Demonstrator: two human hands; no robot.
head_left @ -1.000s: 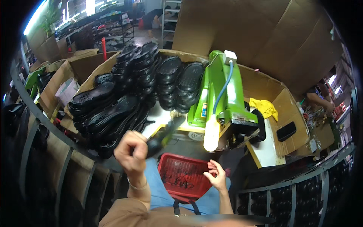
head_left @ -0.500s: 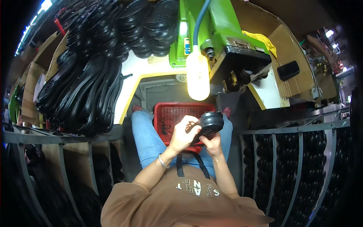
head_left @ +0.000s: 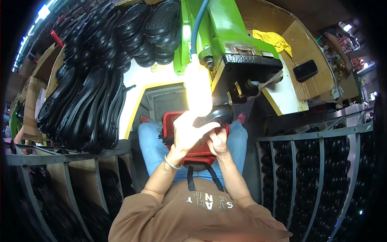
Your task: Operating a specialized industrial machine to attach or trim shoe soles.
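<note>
Both my hands are raised over my lap, just below a glowing lamp [head_left: 198, 86]. Between them is a black shoe sole [head_left: 221, 113], tilted, its rounded end toward the machine head. My left hand [head_left: 188, 132] is closed on the sole's left side, thumb laid across toward the right; the lamp's glare washes out part of its fingers. Bent fingers of my right hand [head_left: 218, 141] grip the sole's near edge from below. A red plastic basket [head_left: 169, 117] sits between my knees, behind the hands, with dark scraps at its left side.
A green machine [head_left: 234, 44] with a black head [head_left: 252, 64] stands ahead. Stacked black soles [head_left: 84, 105] cover the left of the white table [head_left: 131, 76]. To the right, a cardboard box [head_left: 314, 40] holds a yellow cloth [head_left: 274, 39] and a black phone [head_left: 305, 71]. Metal racks [head_left: 314, 136] of soles flank me.
My hands and the sole have moved slightly up and left, closer to the lamp. My left hand has shifted from pinching beside the sole to gripping it. The view has shifted slightly.
</note>
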